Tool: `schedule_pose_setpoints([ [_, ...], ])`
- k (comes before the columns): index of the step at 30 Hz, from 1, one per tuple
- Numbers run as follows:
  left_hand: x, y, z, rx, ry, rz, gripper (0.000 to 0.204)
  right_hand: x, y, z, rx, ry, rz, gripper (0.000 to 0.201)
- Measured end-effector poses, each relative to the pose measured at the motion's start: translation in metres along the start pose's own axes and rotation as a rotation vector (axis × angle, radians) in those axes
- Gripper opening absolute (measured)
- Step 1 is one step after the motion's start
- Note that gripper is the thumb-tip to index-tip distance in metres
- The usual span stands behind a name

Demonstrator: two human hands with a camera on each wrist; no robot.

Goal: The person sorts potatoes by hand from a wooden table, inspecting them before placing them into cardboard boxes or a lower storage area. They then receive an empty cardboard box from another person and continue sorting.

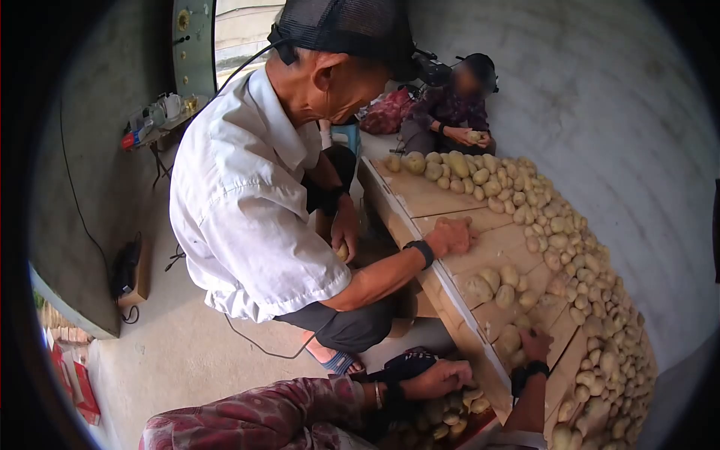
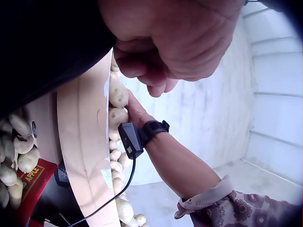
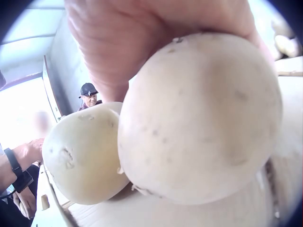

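Observation:
My right hand (image 1: 535, 343) reaches onto the wooden boards (image 1: 450, 199) among pale potatoes. In the right wrist view its fingers (image 3: 142, 42) grip one round potato (image 3: 203, 118), and a second potato (image 3: 83, 151) lies against it. My left hand (image 1: 442, 377), on a patterned sleeve, hovers over a box of potatoes (image 1: 446, 416) at the boards' near edge. In the left wrist view its fingers (image 2: 156, 71) are curled in, with nothing showing between them. Below them my right wrist (image 2: 151, 132) rests by a row of potatoes (image 2: 118, 92).
A person in a white shirt (image 1: 247, 195) squats at the left, one hand (image 1: 450, 236) pressed on the boards. A long heap of potatoes (image 1: 592, 300) runs along the wall. Another person (image 1: 454, 112) sits at the far end. A red carton (image 2: 33, 177) sits below.

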State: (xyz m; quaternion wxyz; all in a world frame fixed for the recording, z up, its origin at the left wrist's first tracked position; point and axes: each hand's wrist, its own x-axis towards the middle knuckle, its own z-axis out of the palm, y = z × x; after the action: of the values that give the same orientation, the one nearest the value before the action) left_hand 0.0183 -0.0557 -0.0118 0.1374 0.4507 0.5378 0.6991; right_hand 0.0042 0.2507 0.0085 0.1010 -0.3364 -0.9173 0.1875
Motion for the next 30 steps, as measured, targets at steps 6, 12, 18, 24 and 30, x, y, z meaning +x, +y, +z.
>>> schedule_pose_setpoints([
  [6, 0.003, -0.003, -0.004, 0.009, -0.002, -0.008, 0.015, -0.012, -0.009, 0.01, -0.035, 0.013, 0.051, 0.073],
  [12, 0.002, -0.002, -0.006, 0.077, 0.028, -0.005, 0.021, -0.027, -0.012, 0.004, 0.136, -0.058, 0.048, 0.078],
  [18, 0.011, -0.023, -0.002, 0.068, 0.046, -0.031, 0.024, -0.073, -0.009, -0.015, 0.067, 0.107, 0.163, 0.085],
  [24, 0.028, -0.037, 0.006, 0.106, 0.055, -0.016, 0.023, -0.091, 0.058, -0.017, 0.359, 0.034, -0.052, 0.072],
  [30, 0.002, -0.01, -0.012, 0.125, 0.055, 0.077, 0.021, -0.164, 0.012, -0.025, 0.477, 0.218, -0.088, 0.056],
])
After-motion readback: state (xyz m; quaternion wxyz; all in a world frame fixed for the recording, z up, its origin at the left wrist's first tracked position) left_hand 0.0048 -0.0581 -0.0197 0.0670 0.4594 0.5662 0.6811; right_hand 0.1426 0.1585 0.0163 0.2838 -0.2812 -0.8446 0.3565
